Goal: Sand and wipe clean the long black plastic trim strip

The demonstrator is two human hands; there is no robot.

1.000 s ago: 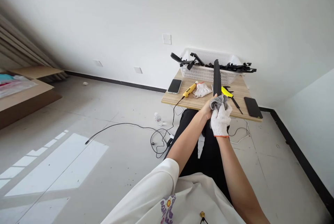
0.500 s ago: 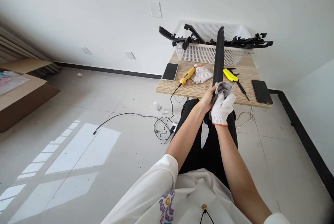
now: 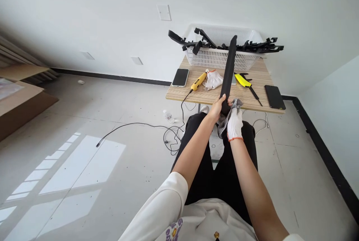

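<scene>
My bare left hand (image 3: 217, 108) grips the near end of a long black plastic strip (image 3: 229, 69), thumb on top. The strip slants up and away over the table, its far tip in front of the basket. My right hand (image 3: 235, 124), in a white knit glove with an orange cuff, is closed on a grey cloth (image 3: 236, 104). That cloth lies against the strip's near end, and part of it hangs below between my hands. Glove and cloth hide most of the right fingertips.
On the wooden table (image 3: 179, 94) lie a phone (image 3: 180, 77), a yellow corded tool (image 3: 199, 81), a white glove (image 3: 213, 80), a yellow-handled tool (image 3: 242, 80) and a dark phone (image 3: 275, 97). Black parts fill a white basket (image 3: 213, 57) behind. A bottle (image 3: 168, 115) and cable (image 3: 140, 123) are on the floor.
The strip has shifted toward me and tilts more to the left at its near end. My left hand has moved slightly down. The cloth now spreads under the strip's near end.
</scene>
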